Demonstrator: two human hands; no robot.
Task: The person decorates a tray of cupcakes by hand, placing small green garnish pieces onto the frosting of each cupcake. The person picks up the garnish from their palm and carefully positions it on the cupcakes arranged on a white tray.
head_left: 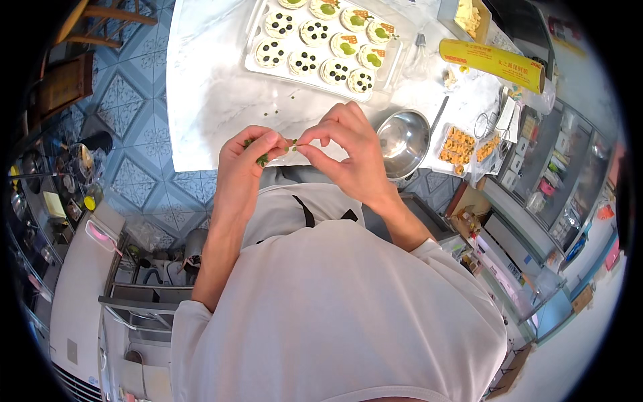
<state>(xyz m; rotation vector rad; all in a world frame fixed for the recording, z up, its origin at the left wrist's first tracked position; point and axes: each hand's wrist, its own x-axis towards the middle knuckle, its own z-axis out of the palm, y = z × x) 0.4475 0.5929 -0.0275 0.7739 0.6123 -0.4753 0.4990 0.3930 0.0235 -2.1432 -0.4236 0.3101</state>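
Observation:
My left hand [251,148] is closed around small green herb sprigs [262,160], whose leaves poke out beside the fingers. Just right of it, my right hand [346,151] pinches a tiny green sprig [294,146] between thumb and forefinger, close to the left fingertips. Both are held over the near edge of the marble-patterned table [211,100]. Beyond them, a white tray [301,80] bears several round cream-topped cakes. Some carry blueberries [305,63]; others have green slices and orange lattice pieces [347,46]. A few leaf bits [278,111] lie between the tray and my hands.
A steel mixing bowl [403,143] stands right of my right hand, with a dark spatula or knife [440,113] beside it. Farther right are a tray of orange pieces [457,145], a yellow cling-film box [492,63] and a container of yellow pieces [468,19]. A piping bag [419,53] lies beside the cake tray.

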